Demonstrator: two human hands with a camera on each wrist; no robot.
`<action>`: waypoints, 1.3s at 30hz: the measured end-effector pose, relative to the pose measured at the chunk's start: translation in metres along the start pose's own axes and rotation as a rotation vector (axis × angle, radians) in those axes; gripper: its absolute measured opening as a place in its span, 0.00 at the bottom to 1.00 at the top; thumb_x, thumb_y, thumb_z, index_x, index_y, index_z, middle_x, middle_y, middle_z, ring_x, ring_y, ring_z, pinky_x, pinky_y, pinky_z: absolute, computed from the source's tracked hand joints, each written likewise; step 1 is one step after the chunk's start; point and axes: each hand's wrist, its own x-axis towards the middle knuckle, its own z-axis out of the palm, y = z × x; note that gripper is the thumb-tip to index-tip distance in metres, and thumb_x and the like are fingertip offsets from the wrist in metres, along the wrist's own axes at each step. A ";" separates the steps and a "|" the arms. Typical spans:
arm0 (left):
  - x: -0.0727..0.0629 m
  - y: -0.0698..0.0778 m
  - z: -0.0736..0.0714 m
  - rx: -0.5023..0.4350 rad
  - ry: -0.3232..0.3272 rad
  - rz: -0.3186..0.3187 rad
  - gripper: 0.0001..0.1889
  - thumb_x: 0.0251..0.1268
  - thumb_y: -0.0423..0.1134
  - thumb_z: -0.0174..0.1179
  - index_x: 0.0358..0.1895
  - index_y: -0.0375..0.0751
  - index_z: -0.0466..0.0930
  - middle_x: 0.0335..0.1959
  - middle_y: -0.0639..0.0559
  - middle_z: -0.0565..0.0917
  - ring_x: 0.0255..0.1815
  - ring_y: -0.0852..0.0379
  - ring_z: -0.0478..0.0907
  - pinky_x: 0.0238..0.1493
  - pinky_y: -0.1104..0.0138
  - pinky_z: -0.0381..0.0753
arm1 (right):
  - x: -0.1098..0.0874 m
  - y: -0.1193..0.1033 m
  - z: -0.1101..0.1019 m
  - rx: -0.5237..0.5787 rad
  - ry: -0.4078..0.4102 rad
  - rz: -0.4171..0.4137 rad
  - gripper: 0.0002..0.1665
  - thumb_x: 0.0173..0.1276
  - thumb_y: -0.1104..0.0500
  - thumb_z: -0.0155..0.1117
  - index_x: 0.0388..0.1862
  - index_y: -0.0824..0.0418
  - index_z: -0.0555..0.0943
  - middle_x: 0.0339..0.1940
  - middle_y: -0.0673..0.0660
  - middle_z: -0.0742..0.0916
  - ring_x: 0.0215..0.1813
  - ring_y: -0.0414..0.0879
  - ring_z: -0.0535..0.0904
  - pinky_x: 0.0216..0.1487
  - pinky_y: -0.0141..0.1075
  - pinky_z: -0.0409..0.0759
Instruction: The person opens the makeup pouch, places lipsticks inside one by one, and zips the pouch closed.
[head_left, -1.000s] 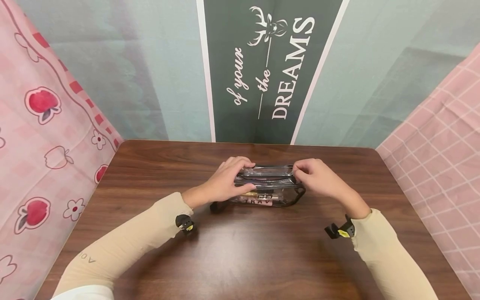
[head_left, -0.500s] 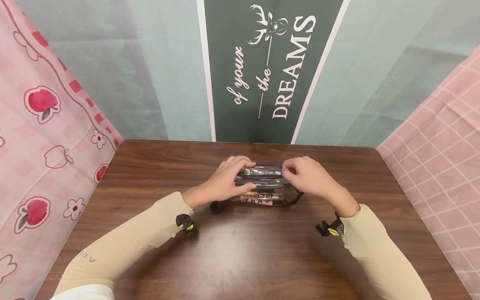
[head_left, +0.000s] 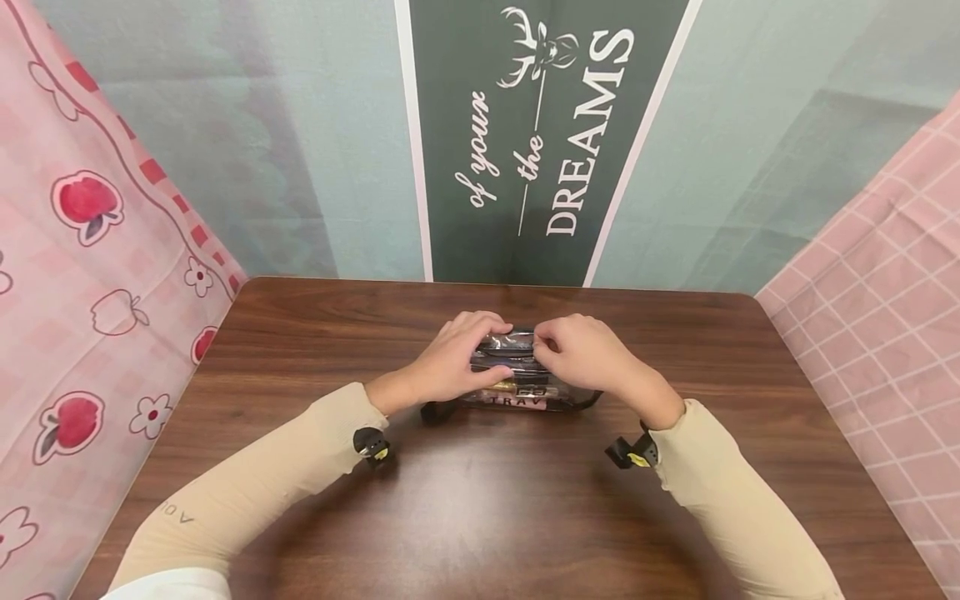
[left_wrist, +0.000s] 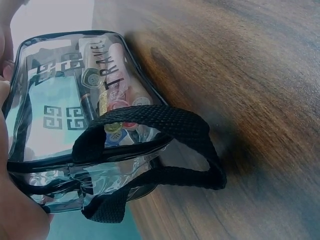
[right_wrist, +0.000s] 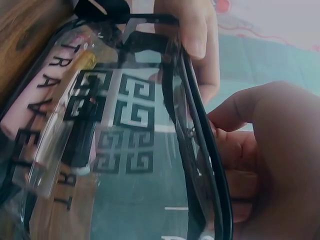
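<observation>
A clear plastic toiletry bag (head_left: 567,404) with black trim, a dark square-spiral pattern and the printed word TRAVEL stands near the back of the table. My left hand (head_left: 450,364) grips its left top end, thumb on the near side and fingers over the far side. My right hand (head_left: 588,354) pinches at the zipper line along the top; the fingers hide the pull itself. Through the plastic show a pink tube (right_wrist: 31,107), a gold-capped item (right_wrist: 85,61) and several small bottles. A black strap handle (left_wrist: 202,132) loops out from the left end.
The brown wooden table (head_left: 480,508) reaches back to a grey-green curtain (head_left: 345,150) with a dark printed panel. Pink patterned cloths hang on the left (head_left: 120,275) and right (head_left: 885,317) sides. Each wrist wears a small black camera.
My right hand has slid left along the bag's top, from its right end to about the middle, close to the left hand. The left hand and the bag have stayed in place.
</observation>
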 end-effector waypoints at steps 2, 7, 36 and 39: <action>0.000 0.000 0.000 0.002 -0.004 -0.003 0.30 0.65 0.49 0.70 0.65 0.40 0.73 0.65 0.49 0.75 0.64 0.49 0.69 0.63 0.52 0.67 | 0.003 -0.003 0.001 0.011 -0.011 -0.014 0.13 0.69 0.60 0.58 0.22 0.52 0.76 0.16 0.45 0.73 0.21 0.41 0.69 0.24 0.36 0.64; 0.000 0.000 0.001 0.011 -0.004 0.000 0.30 0.65 0.49 0.69 0.66 0.41 0.73 0.66 0.49 0.75 0.65 0.49 0.68 0.64 0.52 0.67 | 0.008 -0.008 0.005 0.040 -0.030 -0.043 0.12 0.72 0.59 0.58 0.25 0.52 0.78 0.17 0.45 0.74 0.22 0.41 0.69 0.24 0.36 0.65; -0.002 0.000 0.002 0.011 0.013 0.024 0.30 0.65 0.49 0.70 0.66 0.40 0.73 0.65 0.49 0.75 0.63 0.48 0.69 0.61 0.53 0.68 | -0.011 0.017 -0.010 0.062 -0.055 0.048 0.09 0.72 0.57 0.63 0.29 0.52 0.81 0.14 0.45 0.72 0.19 0.41 0.66 0.23 0.37 0.61; -0.002 0.000 0.002 0.012 0.013 0.024 0.30 0.65 0.49 0.70 0.66 0.41 0.73 0.65 0.49 0.75 0.63 0.49 0.69 0.61 0.53 0.68 | -0.014 0.023 -0.010 0.096 -0.010 0.020 0.06 0.72 0.58 0.64 0.32 0.52 0.82 0.16 0.44 0.74 0.20 0.40 0.67 0.24 0.37 0.63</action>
